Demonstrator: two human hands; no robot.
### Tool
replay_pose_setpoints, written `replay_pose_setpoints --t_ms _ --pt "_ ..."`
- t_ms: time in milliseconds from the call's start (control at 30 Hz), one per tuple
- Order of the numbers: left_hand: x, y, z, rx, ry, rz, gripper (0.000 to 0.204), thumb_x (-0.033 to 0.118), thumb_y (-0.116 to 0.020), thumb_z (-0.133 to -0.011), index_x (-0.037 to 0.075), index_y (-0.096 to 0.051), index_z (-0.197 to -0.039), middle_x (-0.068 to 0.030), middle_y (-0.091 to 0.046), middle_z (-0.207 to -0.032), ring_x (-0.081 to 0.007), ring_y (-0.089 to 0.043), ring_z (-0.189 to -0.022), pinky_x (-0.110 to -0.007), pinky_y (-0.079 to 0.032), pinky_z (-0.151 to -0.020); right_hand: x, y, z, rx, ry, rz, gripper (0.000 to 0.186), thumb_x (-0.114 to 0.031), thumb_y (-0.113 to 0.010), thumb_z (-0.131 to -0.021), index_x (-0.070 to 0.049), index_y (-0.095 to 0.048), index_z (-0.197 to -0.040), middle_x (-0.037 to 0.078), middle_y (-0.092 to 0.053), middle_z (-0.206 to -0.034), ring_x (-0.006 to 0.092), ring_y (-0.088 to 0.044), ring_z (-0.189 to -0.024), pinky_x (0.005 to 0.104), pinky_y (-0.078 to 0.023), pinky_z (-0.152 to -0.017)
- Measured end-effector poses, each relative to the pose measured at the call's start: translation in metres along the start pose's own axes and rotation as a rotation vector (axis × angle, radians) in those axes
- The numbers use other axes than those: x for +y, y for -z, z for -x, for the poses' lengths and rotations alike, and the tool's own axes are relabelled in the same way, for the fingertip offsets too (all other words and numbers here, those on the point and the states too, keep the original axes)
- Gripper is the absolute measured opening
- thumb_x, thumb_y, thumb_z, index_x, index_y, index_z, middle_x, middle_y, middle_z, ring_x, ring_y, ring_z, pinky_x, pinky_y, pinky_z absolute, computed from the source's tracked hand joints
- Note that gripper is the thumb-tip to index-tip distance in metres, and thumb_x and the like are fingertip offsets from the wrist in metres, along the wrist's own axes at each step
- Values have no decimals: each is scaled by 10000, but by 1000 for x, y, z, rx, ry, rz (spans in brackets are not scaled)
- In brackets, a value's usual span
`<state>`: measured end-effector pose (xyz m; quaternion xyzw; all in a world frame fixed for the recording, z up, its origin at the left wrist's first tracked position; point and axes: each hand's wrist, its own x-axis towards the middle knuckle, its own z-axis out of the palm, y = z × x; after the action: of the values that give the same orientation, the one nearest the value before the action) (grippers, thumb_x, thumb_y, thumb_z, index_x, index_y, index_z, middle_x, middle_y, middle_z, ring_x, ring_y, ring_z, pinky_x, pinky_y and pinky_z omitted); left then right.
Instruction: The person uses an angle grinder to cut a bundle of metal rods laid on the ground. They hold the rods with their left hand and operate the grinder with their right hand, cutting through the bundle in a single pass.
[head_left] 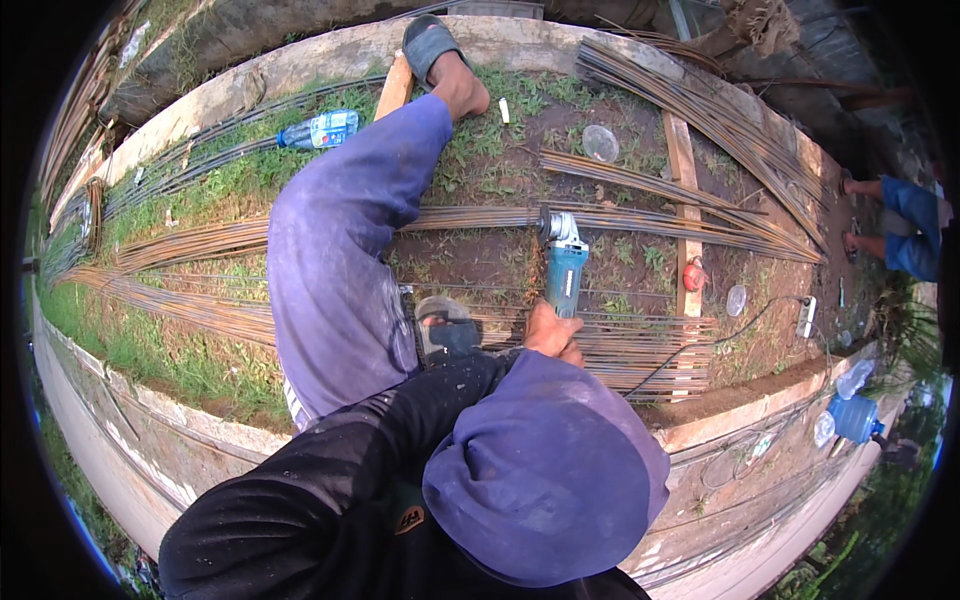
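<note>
A teal angle grinder (566, 275) with a silver head points away from me, its disc (545, 226) at a bundle of thin steel rods (475, 217). Orange specks like sparks show beside the disc, above the soil. My left hand (547, 330), at the end of the black sleeve, is closed round the grinder's rear body. My right arm is hidden by my bent right knee. A patch of skin just below the left hand may be part of my right hand, but its fingers cannot be made out. My left sandalled foot (435, 55) is stretched out beyond the rods.
More rods (640, 355) lie near my knee, and another bundle (700, 130) at the far right. A wooden plank (682, 160) runs under rods. A black cord (690, 345) leads to a white socket (806, 316). A bottle (320, 130) lies left; a person's legs (905, 230) show right.
</note>
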<state>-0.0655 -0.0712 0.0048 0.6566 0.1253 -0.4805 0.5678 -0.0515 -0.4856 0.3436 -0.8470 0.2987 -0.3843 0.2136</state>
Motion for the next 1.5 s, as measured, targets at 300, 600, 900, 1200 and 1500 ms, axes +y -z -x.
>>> replay_pose_setpoints --t_ms 300,600,900,1200,1500 --pt "0 1 -1 -6 -3 -76 270 67 -694 -832 -24 -504 -1002 -99 -566 -656 -174 -576 -507 -374 -432 -441 -2 6 6 11 -17 -1 426 -308 -770 -740 32 -637 -960 241 -688 -840 419 -682 -849 468 -518 -740" --pt "3 1 5 -26 5 54 270 19 -643 -876 -8 -441 -1053 -76 -509 -607 -140 -499 -416 -366 -382 -358 -7 7 18 16 -44 -6 432 -308 -775 -736 34 -635 -959 243 -687 -839 420 -681 -849 468 -518 -740" --pt "2 1 2 5 -28 -24 307 29 -673 -857 -20 -447 -1059 -82 -531 -619 -145 -535 -444 -368 -399 -374 -7 10 21 18 -58 -7 438 -309 -779 -731 37 -633 -959 245 -686 -839 421 -681 -849 469 -518 -741" --pt "-2 0 -1 42 -65 -101 325 68 -720 -821 -40 -487 -1020 -107 -590 -689 -151 -593 -509 -353 -464 -439 -2 12 22 19 -60 0 445 -309 -784 -727 39 -632 -958 247 -686 -838 422 -681 -849 469 -518 -741" --pt "-2 2 -2 53 -74 -153 322 40 -702 -823 -53 -474 -1031 -103 -569 -654 -160 -594 -495 -366 -446 -415 -3 15 25 24 -57 -1 451 -309 -789 -722 41 -630 -957 249 -685 -838 423 -680 -848 469 -519 -741"
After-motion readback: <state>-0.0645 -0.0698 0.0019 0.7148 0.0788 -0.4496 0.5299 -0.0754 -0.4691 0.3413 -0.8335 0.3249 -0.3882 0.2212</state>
